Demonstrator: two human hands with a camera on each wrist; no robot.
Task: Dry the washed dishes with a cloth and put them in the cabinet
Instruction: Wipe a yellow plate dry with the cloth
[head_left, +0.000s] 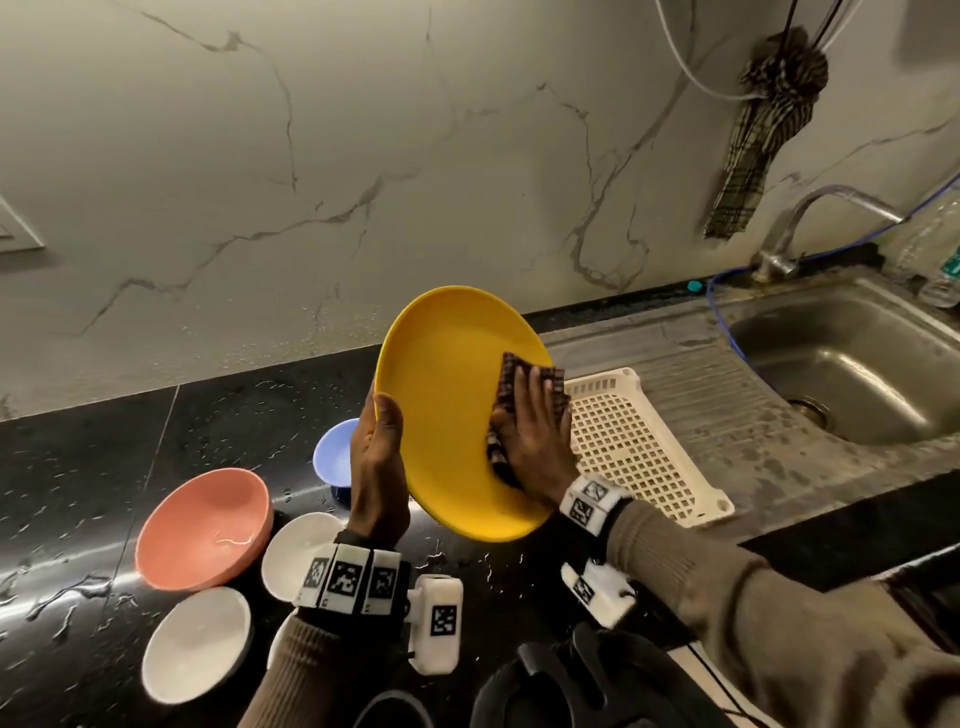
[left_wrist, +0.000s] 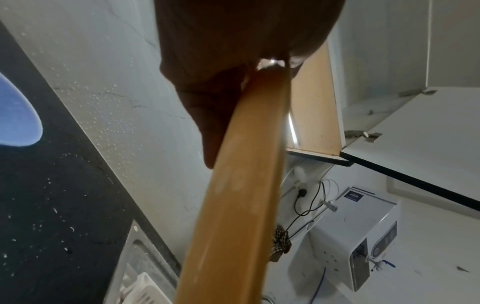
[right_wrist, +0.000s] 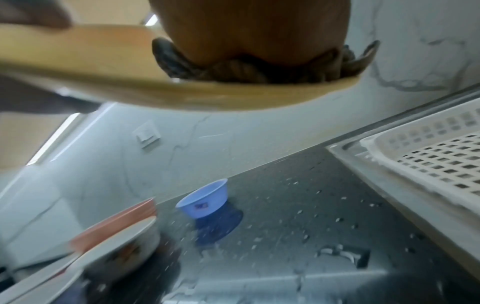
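A yellow plate (head_left: 447, 395) is held tilted above the black counter. My left hand (head_left: 376, 457) grips its left rim, thumb on the face and fingers behind. My right hand (head_left: 535, 441) lies flat on a dark checked cloth (head_left: 511, 384) and presses it against the plate's right side. In the left wrist view the plate (left_wrist: 239, 205) shows edge-on below the thumb. The right wrist view has the cloth (right_wrist: 233, 70) bunched between palm and plate (right_wrist: 103, 67). An open wall cabinet (left_wrist: 389, 115) hangs overhead.
On the wet counter sit a pink bowl (head_left: 202, 527), a blue bowl (head_left: 335, 452) and two white bowls (head_left: 197, 642), (head_left: 296, 553). A white perforated tray (head_left: 639, 447) lies on the drainboard beside the steel sink (head_left: 852, 369). Another checked cloth (head_left: 763, 130) hangs on the wall.
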